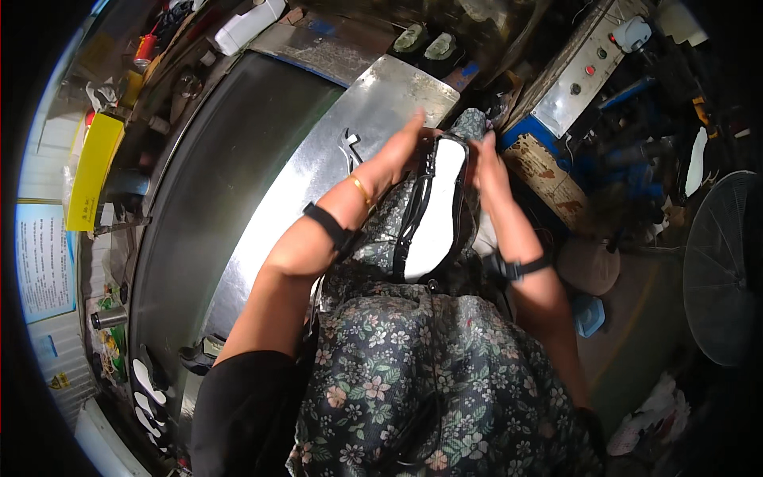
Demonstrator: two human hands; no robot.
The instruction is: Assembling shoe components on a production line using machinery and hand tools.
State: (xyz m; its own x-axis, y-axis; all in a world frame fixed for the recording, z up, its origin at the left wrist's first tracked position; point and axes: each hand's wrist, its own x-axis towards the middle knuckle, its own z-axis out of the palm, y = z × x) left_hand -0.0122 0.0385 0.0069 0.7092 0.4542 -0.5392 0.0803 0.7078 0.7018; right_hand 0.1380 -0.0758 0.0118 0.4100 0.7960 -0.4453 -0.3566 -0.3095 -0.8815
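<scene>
A black strappy shoe [439, 208] lies sole side up over my lap, its white bottom facing me. My left hand [407, 147] grips its far end from the left, with the thumb raised and the other fingers partly hidden behind the shoe. From the right, my right hand [488, 163] holds the same end; its fingertips are slightly blurred. Under the shoe and across my lap spreads a dark floral apron [397, 358]. Beside my left wrist, a metal hand tool [350, 147] with a curved head rests on the shiny metal plate [298, 171].
A dark conveyor belt [226, 151] runs along the left. Two dark shoe-shaped pieces [424, 44] stand beyond the plate. At right are a control panel [580, 79] with buttons and a large fan [723, 266]. A yellow box [95, 171] and several white-bottomed shoes [147, 397] sit far left.
</scene>
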